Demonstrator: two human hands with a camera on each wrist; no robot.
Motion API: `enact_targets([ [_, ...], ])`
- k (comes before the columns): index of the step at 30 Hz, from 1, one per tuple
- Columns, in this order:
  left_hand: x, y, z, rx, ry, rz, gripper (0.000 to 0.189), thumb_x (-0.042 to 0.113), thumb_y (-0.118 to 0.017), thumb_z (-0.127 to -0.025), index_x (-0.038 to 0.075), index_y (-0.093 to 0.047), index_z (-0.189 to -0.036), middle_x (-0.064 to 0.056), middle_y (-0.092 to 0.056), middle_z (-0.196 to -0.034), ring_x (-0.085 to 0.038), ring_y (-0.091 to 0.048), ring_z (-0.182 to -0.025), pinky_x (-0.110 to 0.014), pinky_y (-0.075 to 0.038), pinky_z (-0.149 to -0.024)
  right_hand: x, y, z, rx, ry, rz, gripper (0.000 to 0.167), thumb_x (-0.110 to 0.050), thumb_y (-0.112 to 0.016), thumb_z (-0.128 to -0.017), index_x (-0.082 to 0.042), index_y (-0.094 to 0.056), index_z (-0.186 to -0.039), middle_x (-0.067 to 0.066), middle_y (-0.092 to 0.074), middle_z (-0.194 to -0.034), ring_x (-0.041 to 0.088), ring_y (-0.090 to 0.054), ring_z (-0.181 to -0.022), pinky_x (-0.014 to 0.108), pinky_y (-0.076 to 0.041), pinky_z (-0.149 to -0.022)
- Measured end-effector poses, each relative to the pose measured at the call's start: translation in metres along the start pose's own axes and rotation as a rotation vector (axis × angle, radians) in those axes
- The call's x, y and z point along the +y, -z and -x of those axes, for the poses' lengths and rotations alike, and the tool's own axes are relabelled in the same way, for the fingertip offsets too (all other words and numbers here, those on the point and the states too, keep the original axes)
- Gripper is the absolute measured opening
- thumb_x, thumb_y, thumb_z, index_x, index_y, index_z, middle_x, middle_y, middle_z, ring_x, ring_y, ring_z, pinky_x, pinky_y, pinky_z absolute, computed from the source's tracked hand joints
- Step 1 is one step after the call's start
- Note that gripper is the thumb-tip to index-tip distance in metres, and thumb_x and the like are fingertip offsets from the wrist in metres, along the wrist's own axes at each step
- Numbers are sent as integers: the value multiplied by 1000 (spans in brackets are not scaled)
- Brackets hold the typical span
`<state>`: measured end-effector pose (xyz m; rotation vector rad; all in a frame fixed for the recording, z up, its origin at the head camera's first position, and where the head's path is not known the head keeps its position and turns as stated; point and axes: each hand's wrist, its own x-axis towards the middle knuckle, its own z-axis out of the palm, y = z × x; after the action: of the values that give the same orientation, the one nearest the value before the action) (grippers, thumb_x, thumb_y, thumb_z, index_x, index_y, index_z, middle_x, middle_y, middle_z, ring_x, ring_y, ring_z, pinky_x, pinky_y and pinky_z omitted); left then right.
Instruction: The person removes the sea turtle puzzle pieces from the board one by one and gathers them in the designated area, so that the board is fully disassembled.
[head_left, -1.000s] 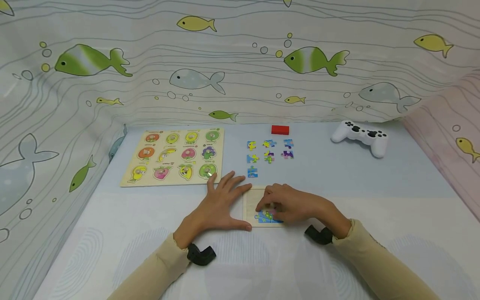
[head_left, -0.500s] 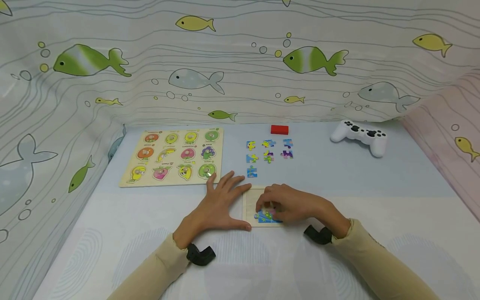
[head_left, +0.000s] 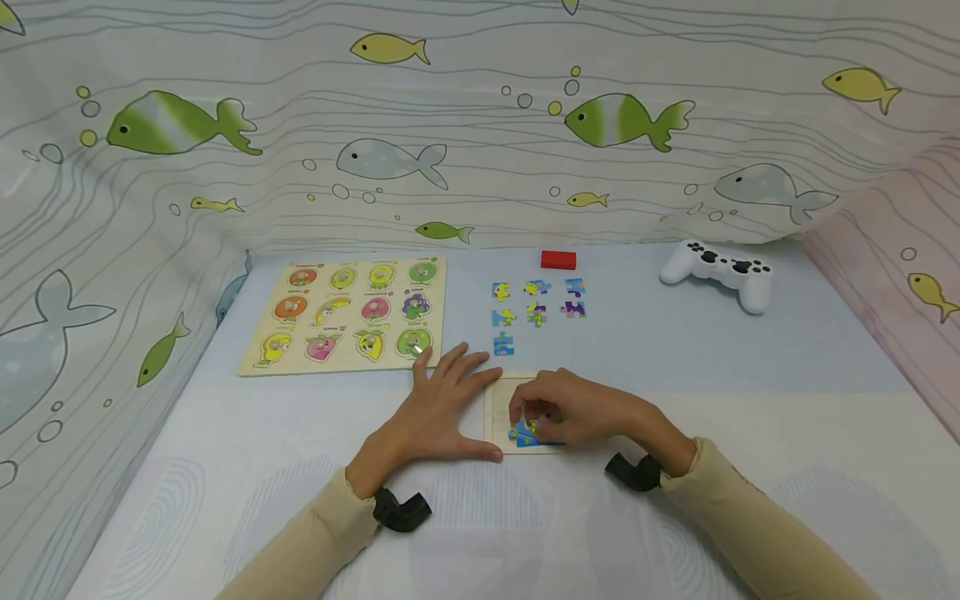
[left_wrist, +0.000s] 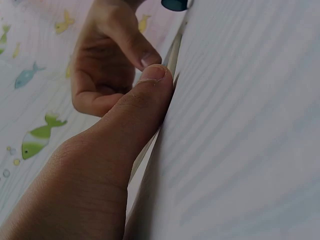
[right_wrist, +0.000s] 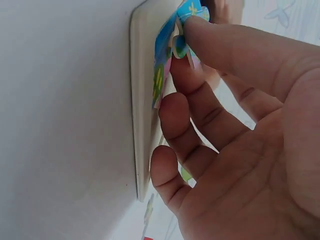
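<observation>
My right hand (head_left: 573,408) pinches a blue jigsaw piece (right_wrist: 189,9) between thumb and fingertips. That piece stands tilted over the small wooden puzzle tray (head_left: 500,408). Beside it in the right wrist view, another blue, green and pink piece (right_wrist: 161,55) lies in the tray. My left hand (head_left: 438,417) is spread flat at the tray's left side, with the thumb (left_wrist: 152,82) along the near edge and a fingertip at the far left corner. The right fingers partly cover the pieces in the tray. Several loose jigsaw pieces (head_left: 504,344) lie in rows beyond it.
A wooden fruit puzzle board (head_left: 299,359) lies to the left, its near right corner by my left fingertips. At the back are a red block (head_left: 558,260) and, further right, a white game controller (head_left: 717,273). A fish-print curtain (head_left: 495,125) surrounds the table.
The blue jigsaw piece under my right fingers has tilted and turned slightly, and those fingers have shifted a little. My left hand stays where it was.
</observation>
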<state>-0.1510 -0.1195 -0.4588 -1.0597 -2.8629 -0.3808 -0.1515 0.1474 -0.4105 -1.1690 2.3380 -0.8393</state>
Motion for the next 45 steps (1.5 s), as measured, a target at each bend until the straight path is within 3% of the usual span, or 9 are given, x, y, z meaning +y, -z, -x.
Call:
enact_targets([
  [7,0,-1,-1,3,1,6,108,86,-68,-65,30,-43,-155,-2,-37,-162,-34,-23,-156,-71,-4,-117,0,1,0,-4,-26,-42,24,-8,-71,-91,-25,-67,-107,-5,-60,-89,16,-54,-86,28,-43,-78],
  [20,0,0,0,10,-3,15,109,84,-70,-64,29,-44,-154,-3,-37,-162,-35,-23,-155,-71,-4,-117,8,3,1,3,34,-161,15,-8,-73,-91,-18,-72,-103,-7,-65,-92,6,-57,-85,24,-53,-79],
  [31,-1,-3,0,21,-14,7,108,86,-68,-65,30,-44,-154,-3,-38,-161,-36,-24,-155,-72,-6,-116,13,9,2,104,-28,-203,10,-11,-71,-95,-17,-75,-102,-6,-70,-90,10,-61,-83,25,-53,-79],
  [45,-1,-2,1,5,-3,12,108,85,-69,-65,31,-43,-155,-2,-37,-162,-34,-22,-156,-72,-5,-117,29,18,3,245,-108,-163,11,-12,-69,-96,-17,-74,-105,-6,-70,-95,15,-55,-84,23,-47,-75],
])
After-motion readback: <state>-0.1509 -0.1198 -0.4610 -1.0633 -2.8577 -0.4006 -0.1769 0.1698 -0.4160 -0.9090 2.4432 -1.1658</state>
